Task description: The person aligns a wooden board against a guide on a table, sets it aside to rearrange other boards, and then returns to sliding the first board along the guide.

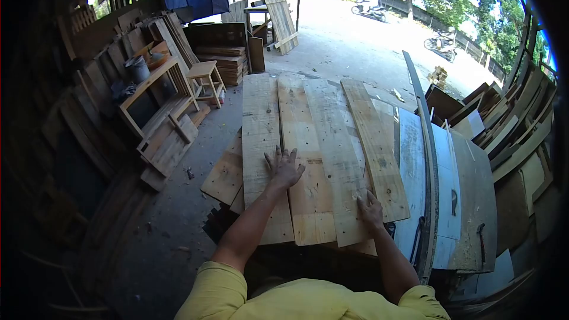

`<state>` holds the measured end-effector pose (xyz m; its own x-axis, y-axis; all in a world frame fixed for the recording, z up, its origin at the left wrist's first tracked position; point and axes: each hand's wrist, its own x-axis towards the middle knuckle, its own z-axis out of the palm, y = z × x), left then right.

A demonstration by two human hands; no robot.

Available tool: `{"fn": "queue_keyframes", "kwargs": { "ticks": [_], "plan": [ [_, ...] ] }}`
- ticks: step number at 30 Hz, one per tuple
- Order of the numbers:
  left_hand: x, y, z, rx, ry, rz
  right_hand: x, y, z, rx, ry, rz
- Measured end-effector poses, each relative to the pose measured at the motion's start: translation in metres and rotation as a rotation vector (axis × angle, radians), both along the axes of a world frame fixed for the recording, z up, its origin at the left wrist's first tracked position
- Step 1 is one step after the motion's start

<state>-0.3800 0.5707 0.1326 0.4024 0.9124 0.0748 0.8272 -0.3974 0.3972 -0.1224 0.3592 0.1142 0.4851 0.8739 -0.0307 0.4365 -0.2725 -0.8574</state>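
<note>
Several pale wooden boards lie side by side in front of me. My left hand (284, 169) rests with fingers spread across the leftmost board (259, 142) and the board beside it (298, 124). Farther right, my right hand (370, 208) touches the near right edge of the third board (333, 154), its fingers apart. The rightmost board (374, 145) lies at a slant, with a gap between it and the third one. Under the left side, another board (224, 179) sticks out at an angle.
A long metal bar (428, 172) runs beside the boards, over a pale panel (444, 178). A hammer (481, 246) lies at right. A stool (203, 77) and wooden frame (151, 92) stand left. Scrap wood leans at far right; a person rides a motorbike (370, 10) outside.
</note>
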Motion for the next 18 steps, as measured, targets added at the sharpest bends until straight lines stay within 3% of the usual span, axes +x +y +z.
{"fn": "queue_keyframes", "kwargs": {
  "ticks": [3,5,7,11,15,17,18],
  "plan": [
    [-0.004,0.002,0.011,0.037,0.208,0.006,-0.005,0.003,-0.034,0.105,-0.179,-0.006],
    [-0.006,0.008,0.008,0.066,0.214,0.010,-0.028,-0.007,-0.021,0.089,-0.170,-0.040],
    [-0.009,0.007,0.002,-0.014,0.215,0.030,-0.032,-0.016,-0.031,0.147,0.163,0.011],
    [-0.008,-0.011,-0.011,0.141,0.322,0.000,-0.039,-0.039,-0.037,0.299,0.047,-0.018],
    [-0.005,-0.015,-0.004,0.097,0.362,-0.006,-0.033,-0.010,-0.016,0.150,0.295,0.048],
    [-0.005,-0.014,-0.014,0.165,0.331,0.005,-0.033,0.014,0.002,-0.058,-0.009,-0.070],
    [-0.004,-0.014,-0.016,0.163,0.339,0.007,-0.031,0.018,0.011,-0.061,-0.002,-0.067]
  ]
}}
